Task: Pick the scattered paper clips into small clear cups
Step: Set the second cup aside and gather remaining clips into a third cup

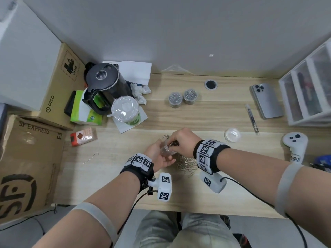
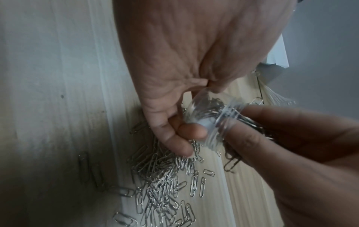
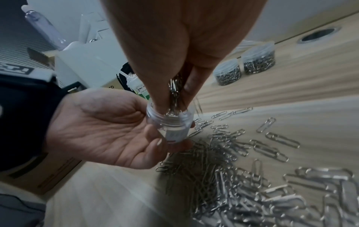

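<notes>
While the left hand (image 1: 159, 155) is cupping a small clear cup (image 3: 169, 124) in its fingertips, palm up and mouth tilted toward the other hand, the right hand (image 1: 182, 142) is poised directly over that mouth, its fingers (image 3: 191, 83) pinched round a bundle of paper clips (image 3: 174, 92) whose long axes are running straight down into the opening. That alignment is what the release seems to depend on: the bundle's lower ends are already sitting inside the rim, so the clips should be falling in rather than beside it. Just beneath and to the right of both hands, the loose pile of clips (image 3: 223, 172) is lying spread on the wooden desk (image 1: 197, 119), nearer the right hand than the left. Farther back, two filled cups (image 1: 182, 97) are standing side by side, with a loose lid (image 1: 232, 134) off to the right. Beyond them, a kettle (image 1: 103, 83), a phone (image 1: 266, 100) and a pen (image 1: 252, 119) are crowding the desk's edges against the grey wall.
</notes>
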`<state>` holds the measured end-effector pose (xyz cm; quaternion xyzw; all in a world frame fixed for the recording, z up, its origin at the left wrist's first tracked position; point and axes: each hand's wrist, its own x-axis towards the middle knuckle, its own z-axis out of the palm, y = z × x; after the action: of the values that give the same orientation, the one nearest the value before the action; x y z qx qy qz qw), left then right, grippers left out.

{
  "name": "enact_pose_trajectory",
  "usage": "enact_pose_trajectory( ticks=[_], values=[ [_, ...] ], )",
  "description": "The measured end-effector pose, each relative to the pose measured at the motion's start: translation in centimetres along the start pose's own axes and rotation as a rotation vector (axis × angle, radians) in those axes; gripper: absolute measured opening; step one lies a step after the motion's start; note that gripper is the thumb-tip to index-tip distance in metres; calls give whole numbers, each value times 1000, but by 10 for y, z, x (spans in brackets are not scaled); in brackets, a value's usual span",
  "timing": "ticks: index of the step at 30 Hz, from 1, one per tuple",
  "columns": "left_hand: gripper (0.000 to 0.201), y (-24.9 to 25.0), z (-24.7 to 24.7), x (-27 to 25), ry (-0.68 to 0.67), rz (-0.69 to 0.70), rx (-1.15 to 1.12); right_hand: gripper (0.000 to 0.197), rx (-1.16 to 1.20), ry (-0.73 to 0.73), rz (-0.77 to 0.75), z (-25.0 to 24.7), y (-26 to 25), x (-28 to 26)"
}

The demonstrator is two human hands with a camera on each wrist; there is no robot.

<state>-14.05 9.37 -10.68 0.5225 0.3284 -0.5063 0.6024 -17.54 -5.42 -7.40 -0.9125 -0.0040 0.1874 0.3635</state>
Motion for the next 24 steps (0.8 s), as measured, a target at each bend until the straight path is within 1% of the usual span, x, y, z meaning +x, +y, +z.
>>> enact_pose_trajectory(
  ticks=[3, 6, 8, 11, 14, 16, 18, 19, 20, 22, 24],
  values=[
    [45, -3, -3, 2, 8, -18, 22, 19, 71, 15, 46, 8, 0, -2],
    [46, -5, -6, 4, -2, -40, 45, 17, 128, -20, 37, 13, -3, -6],
    [51, -7, -8, 4, -20, -47, 70, 15, 141, -47, 25, 16, -4, -8],
    [55, -7, -11, 4, -67, -47, 118, 18, 186, -54, 27, 19, -3, -9],
    [48, -8, -13, 3, -98, -28, 173, 18, 265, -10, 24, 18, -3, -10],
    [44, -9, -14, 4, -96, -10, 186, 16, 291, 72, 16, 15, 1, -10],
    [43, -9, -17, 4, -80, -6, 181, 14, 222, 168, 4, 9, 10, -7],
    [42, -9, -20, 4, -72, -5, 184, 17, 148, 199, 25, 7, 18, -6],
    [42, -9, -22, 4, -65, -4, 187, 23, 56, 201, 79, 4, 28, -4],
    [44, -8, -28, 3, -35, -2, 174, 39, -123, 130, 237, 1, 48, -4],
    [42, -7, -34, 1, -9, 7, 152, 55, -221, 57, 337, 3, 64, -6]
  ],
)
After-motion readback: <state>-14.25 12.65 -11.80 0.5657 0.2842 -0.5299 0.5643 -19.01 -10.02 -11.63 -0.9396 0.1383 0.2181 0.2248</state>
